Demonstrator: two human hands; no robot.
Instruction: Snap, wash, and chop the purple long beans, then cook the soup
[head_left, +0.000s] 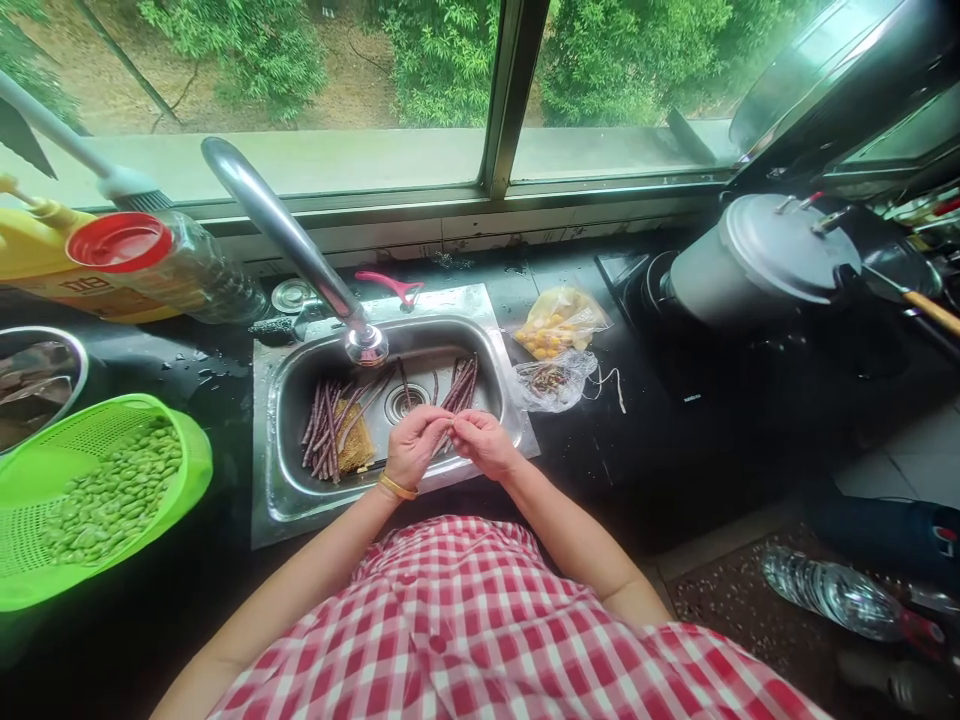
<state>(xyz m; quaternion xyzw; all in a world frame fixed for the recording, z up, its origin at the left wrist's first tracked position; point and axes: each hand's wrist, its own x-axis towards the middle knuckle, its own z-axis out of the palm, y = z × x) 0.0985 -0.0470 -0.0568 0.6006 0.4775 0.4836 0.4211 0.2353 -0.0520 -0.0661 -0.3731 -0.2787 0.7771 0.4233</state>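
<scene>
Over the front part of the steel sink (281,470), my left hand (414,442) and my right hand (486,440) meet with thumbs and fingertips pinched together. Whatever is between the fingertips is too small or hidden to name. Long thin purple-brown stalks (322,430) lie in a bundle at the sink's left, partly over a yellowish-brown scrubbing pad (354,440). More of these stalks (463,383) lean at the right side, just behind my hands. A few single stalks lie around the drain (405,402).
The faucet (289,240) arches over the sink; a pink peeler (390,287) lies behind it. At left stands a green colander (195,460) of shelled beans. Bags of yellow pieces (559,322) and scraps (555,380) lie right, before a lidded pot (739,260). Bottles (832,595) lie lower right.
</scene>
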